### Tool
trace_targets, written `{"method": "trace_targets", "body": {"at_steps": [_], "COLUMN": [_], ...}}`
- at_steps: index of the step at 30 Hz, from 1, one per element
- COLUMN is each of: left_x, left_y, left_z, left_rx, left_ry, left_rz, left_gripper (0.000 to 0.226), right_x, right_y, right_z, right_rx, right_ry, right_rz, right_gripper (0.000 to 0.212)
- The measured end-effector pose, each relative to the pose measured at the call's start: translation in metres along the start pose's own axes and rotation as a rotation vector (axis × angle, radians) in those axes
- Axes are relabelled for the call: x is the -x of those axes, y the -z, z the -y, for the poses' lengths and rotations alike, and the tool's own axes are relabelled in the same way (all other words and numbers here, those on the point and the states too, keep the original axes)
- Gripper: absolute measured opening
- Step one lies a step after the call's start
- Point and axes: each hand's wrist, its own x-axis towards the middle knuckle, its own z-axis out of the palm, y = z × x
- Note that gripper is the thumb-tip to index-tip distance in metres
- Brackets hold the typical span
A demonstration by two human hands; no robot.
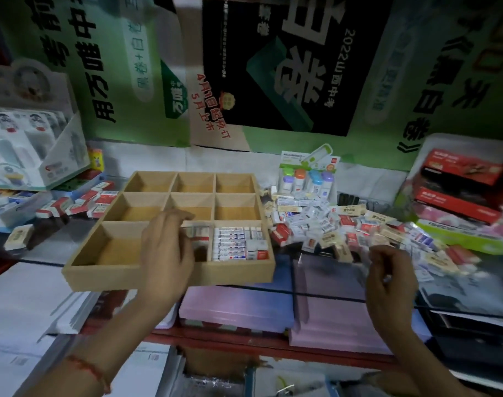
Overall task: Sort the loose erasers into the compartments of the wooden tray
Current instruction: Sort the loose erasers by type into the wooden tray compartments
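Note:
A wooden tray [90, 269] with a three-by-three grid sits on the glass counter. Its near right compartment is packed with white and blue erasers [238, 243]. The near middle compartment holds a few red and white erasers [200, 232], partly hidden by my left hand [167, 253], which hovers over that compartment with fingers curled down; I cannot see whether it holds anything. A big heap of loose erasers [344, 227] lies right of the tray. My right hand [390, 277] is at the heap's near edge, fingers pinched on a small eraser.
More red and white erasers [81, 203] lie left of the tray, plus one tan eraser [18, 236]. Display boxes stand at far left [29, 156] and red boxes at far right [459, 179]. A pack of correction tapes [307, 176] stands behind the heap. Paper stacks show under the glass.

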Motion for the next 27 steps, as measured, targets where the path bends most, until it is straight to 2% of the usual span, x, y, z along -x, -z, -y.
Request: {"method": "trace_targets", "body": {"at_steps": [3,6,8,11,15,19,23,27], "left_x": [0.007,0.020,0.031,0.039,0.043,0.045,0.046,0.045], "left_y": [-0.021,-0.064,-0.102,-0.150,-0.175,-0.179,-0.180,-0.180], "left_z": [-0.034,-0.079,-0.103,-0.119,-0.113,-0.112,-0.112,-0.113], "left_rx": [0.006,0.033,0.002,-0.130,-0.257,-0.285,-0.327,-0.354], "left_ry": [-0.241,-0.425,-0.487,-0.473,-0.469,-0.466,-0.483,-0.479], "left_rz": [0.131,0.267,0.364,0.469,0.433,0.440,0.457,0.479], "left_gripper": [0.028,0.030,0.033,0.049,0.060,0.064,0.065,0.064], "right_x": [-0.003,-0.014,-0.017,-0.019,-0.048,-0.084,-0.105,-0.124], "right_y": [0.021,0.026,0.023,0.027,0.049,0.060,0.046,0.014], "right_z": [-0.029,-0.046,-0.053,-0.056,-0.063,-0.077,-0.070,-0.061], "right_rx": [0.198,0.316,0.362,0.383,0.305,0.387,0.387,0.430], "right_ry": [0.035,-0.058,-0.104,-0.075,-0.102,-0.097,0.048,-0.033], "right_rz": [-0.137,-0.253,-0.275,-0.230,-0.102,0.173,0.353,0.608], "right_gripper": [0.032,0.028,0.020,0.021,0.022,0.024,0.023,0.028]}}
